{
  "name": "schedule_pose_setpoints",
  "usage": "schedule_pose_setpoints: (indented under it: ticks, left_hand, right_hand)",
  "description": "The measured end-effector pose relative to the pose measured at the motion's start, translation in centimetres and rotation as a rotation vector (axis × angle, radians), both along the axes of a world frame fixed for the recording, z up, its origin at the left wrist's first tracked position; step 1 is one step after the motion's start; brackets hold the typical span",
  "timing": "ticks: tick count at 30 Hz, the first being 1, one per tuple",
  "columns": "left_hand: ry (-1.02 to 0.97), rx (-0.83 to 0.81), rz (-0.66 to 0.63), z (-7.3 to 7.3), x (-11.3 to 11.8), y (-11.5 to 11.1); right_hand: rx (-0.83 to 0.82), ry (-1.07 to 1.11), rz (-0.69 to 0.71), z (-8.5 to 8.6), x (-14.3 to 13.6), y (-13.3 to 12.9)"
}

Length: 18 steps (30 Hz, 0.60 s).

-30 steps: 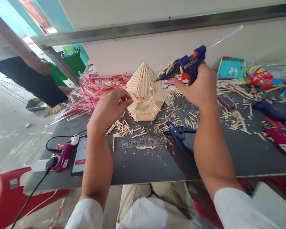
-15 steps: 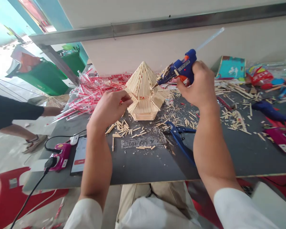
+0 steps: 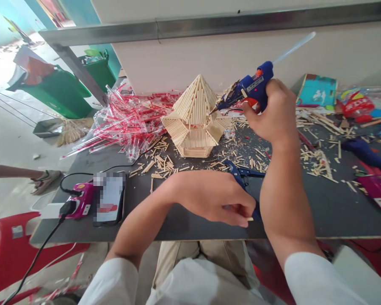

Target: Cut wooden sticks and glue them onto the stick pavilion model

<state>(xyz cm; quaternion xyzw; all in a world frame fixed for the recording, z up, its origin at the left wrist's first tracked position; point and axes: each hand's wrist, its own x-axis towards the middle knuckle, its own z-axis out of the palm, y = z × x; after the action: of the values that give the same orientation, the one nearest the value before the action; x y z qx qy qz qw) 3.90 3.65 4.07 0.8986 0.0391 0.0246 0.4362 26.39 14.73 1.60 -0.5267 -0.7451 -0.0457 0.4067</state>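
My right hand [image 3: 274,112] grips a blue glue gun [image 3: 254,89] with a clear glue stick out of its back. The gun's tip is beside the roof of a small pagoda-like model [image 3: 195,101] built of pale wooden sticks. Low over the front of the table, my left hand [image 3: 216,197] pinches a short wooden stick [image 3: 249,219] between thumb and fingers. Just beyond that hand lies a blue-handled cutter [image 3: 238,171], partly hidden by it. The clear ruler is out of sight behind my left hand.
Loose sticks [image 3: 160,165] are scattered round the model. Red-and-clear plastic wrappers [image 3: 123,118] heap at the left, near a phone [image 3: 109,199] and a magenta power strip [image 3: 82,201]. Another blue glue gun [image 3: 363,152] lies at right. A person's leg [image 3: 15,171] shows at far left.
My left hand has moved from the model's left side down and right to the table's front, now with a short stick. My right hand still holds the glue gun by the roof.
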Motion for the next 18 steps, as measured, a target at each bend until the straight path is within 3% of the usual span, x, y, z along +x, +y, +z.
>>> schedule_pose_setpoints:
  ticks: [5, 14, 18]
  left_hand:
    - [0.025, 0.071, 0.166, -0.9, -0.2, 0.6]
    - [-0.022, 0.178, 0.448, 0.5, -2.4, 0.9]
    - [-0.066, 0.166, 0.69, 1.4, -4.1, 1.2]
  right_hand:
    - [-0.037, 0.029, 0.021, 0.1, 0.0, -0.1]
    - [0.003, -0.01, -0.004, -0.2, 0.3, 0.3]
    - [0.013, -0.022, -0.011, -0.4, 0.4, 0.4]
